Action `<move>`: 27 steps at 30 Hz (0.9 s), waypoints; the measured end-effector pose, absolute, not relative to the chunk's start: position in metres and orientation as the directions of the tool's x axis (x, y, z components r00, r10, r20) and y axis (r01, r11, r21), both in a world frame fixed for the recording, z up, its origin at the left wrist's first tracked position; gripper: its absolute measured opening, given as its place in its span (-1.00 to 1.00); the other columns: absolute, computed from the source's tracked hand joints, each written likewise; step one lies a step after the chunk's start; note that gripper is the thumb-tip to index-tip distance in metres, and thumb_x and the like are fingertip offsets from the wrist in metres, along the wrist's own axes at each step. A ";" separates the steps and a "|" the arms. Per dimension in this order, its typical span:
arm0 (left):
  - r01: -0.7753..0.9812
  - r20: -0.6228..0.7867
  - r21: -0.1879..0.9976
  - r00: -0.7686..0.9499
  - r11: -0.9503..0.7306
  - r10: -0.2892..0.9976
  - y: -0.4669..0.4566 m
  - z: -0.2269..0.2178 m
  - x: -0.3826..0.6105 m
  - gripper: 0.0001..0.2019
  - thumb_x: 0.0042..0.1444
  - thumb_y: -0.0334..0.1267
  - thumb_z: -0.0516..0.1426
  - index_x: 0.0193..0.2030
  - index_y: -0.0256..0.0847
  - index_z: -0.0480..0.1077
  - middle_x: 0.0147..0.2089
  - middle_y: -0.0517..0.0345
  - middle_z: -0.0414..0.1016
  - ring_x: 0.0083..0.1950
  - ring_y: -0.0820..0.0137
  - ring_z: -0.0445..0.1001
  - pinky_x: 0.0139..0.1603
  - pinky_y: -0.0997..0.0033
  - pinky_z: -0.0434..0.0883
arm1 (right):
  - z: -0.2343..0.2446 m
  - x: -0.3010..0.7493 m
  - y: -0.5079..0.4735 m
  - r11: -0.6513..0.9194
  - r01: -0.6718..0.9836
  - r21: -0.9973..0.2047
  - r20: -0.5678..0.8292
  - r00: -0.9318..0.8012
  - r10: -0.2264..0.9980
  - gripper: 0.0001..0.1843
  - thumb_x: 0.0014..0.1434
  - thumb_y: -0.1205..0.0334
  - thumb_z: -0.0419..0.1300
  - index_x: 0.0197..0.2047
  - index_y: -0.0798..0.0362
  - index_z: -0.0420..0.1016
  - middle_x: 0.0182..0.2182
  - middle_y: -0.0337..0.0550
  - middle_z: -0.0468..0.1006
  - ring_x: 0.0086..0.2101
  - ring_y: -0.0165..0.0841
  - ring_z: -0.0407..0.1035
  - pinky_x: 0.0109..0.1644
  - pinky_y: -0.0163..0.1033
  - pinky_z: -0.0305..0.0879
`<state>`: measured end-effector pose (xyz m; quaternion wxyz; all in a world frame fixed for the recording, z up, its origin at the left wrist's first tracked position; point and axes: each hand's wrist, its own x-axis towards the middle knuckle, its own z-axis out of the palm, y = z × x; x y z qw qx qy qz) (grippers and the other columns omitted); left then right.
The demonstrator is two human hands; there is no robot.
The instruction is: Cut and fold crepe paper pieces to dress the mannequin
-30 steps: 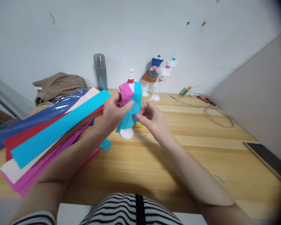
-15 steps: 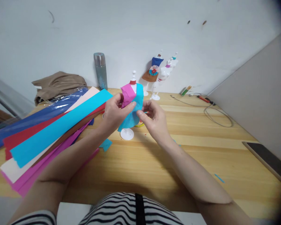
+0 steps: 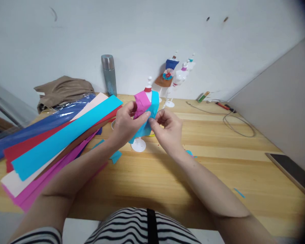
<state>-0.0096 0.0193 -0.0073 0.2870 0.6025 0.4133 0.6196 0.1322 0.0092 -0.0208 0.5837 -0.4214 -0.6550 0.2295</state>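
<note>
A small white dress-form mannequin [image 3: 149, 81] with a red neck band leans slightly right over its round base [image 3: 138, 144]. Pink crepe paper [image 3: 142, 102] covers one shoulder, and blue crepe paper [image 3: 155, 100] crosses from the other shoulder down over the body. My left hand [image 3: 128, 120] grips the dressed mannequin from the left, thumb pressed on the blue paper at the waist. At the right side of the waist, my right hand [image 3: 167, 128] pinches the blue paper between thumb and curled fingers. The hands hide much of the lower dress.
Crepe paper strips [image 3: 66, 139] lie stacked at left beside a brown cloth [image 3: 66, 88]. A flask [image 3: 109, 74] and a dressed mannequin [image 3: 171, 64] with plain white ones [image 3: 180, 78] stand by the wall. Blue scraps [image 3: 115, 157], a cable [image 3: 226, 125] and a phone [image 3: 292, 173] also lie there.
The mannequin's top has tilted a little to the right. My right thumb has moved up slightly, closer to my left thumb at the waist.
</note>
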 end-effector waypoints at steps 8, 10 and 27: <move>0.155 0.513 0.855 -0.109 -0.496 0.851 0.019 -0.008 -0.009 -0.85 -0.05 -0.25 0.28 -0.39 -0.20 0.39 -0.48 0.27 0.40 -0.42 0.46 0.37 -0.34 0.42 0.37 | -0.018 0.129 0.006 0.598 0.311 -0.739 0.632 0.013 0.775 -0.85 0.08 0.28 0.18 -0.44 -0.04 0.25 -0.58 -0.36 0.34 -0.54 -0.45 0.24 -0.41 -0.26 0.24; 0.169 0.516 0.852 -0.115 -0.495 0.849 0.019 -0.008 -0.009 -0.84 -0.06 -0.26 0.28 -0.42 -0.20 0.37 -0.49 0.28 0.37 -0.43 0.47 0.35 -0.36 0.42 0.36 | -0.018 0.129 0.005 0.606 0.318 -0.729 0.639 0.000 0.769 -0.86 0.08 0.29 0.19 -0.43 -0.04 0.27 -0.57 -0.36 0.35 -0.53 -0.45 0.25 -0.40 -0.26 0.25; 0.112 0.509 0.860 -0.096 -0.498 0.856 0.017 -0.005 -0.008 -0.86 -0.06 -0.27 0.28 -0.35 -0.22 0.45 -0.46 0.25 0.48 -0.43 0.46 0.42 -0.37 0.43 0.40 | -0.012 0.135 0.007 0.475 0.120 -0.872 0.478 -0.005 0.878 -0.74 0.11 0.06 0.28 -0.41 -0.05 0.28 -0.57 -0.37 0.29 -0.54 -0.43 0.22 -0.43 -0.22 0.20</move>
